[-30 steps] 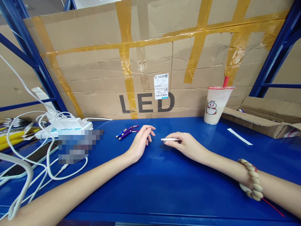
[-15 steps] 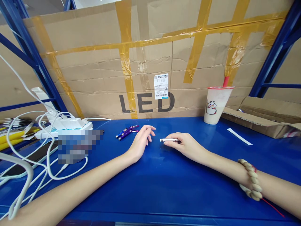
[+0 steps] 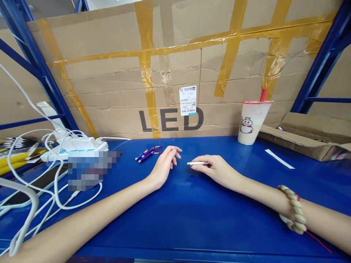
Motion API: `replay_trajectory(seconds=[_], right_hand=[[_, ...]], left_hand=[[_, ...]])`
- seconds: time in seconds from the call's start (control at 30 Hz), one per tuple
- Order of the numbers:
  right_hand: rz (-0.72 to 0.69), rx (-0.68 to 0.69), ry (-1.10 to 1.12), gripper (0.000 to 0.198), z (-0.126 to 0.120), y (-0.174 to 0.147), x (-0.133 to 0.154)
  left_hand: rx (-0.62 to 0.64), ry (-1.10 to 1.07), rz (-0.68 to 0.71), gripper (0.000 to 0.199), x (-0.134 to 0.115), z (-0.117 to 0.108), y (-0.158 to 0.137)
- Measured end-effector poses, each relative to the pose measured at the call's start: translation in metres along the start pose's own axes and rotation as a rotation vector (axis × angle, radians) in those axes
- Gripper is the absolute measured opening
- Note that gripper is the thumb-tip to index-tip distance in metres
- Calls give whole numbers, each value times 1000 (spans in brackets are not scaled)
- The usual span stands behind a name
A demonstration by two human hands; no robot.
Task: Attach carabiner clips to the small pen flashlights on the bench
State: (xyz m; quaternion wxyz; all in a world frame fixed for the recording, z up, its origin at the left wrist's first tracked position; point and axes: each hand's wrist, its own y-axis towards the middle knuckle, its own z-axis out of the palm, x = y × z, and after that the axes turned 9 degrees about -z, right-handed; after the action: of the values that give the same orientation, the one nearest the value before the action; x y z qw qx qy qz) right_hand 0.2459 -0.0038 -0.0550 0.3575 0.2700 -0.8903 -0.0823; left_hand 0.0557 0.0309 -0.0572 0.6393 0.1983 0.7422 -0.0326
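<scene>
In the head view my right hand (image 3: 216,170) grips a small silver flashlight (image 3: 195,164) between thumb and fingers, its end pointing left just over the blue tabletop (image 3: 175,226). My left hand (image 3: 164,164) rests on its edge on the table with fingers loosely stretched and apart, holding nothing. Just left of its fingers lie a blue flashlight (image 3: 142,155) and a purple flashlight (image 3: 146,157), close together, each with a small clip at its end. A beaded bracelet (image 3: 294,210) with a red cord sits on my right wrist.
A milky drink cup (image 3: 251,122) with a red straw stands back right, near a white strip (image 3: 279,159) and an open cardboard box (image 3: 301,140). On the left are a power strip (image 3: 79,149), tangled white cables and a phone (image 3: 35,184). A large carton (image 3: 117,91) closes off the back.
</scene>
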Motion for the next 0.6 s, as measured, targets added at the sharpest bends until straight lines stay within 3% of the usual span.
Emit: replay_trajectory(seconds=[0.6], right_hand=[[11, 12, -11, 44, 0, -2, 1]], left_hand=[[-7, -2, 6, 33, 2, 0, 1]])
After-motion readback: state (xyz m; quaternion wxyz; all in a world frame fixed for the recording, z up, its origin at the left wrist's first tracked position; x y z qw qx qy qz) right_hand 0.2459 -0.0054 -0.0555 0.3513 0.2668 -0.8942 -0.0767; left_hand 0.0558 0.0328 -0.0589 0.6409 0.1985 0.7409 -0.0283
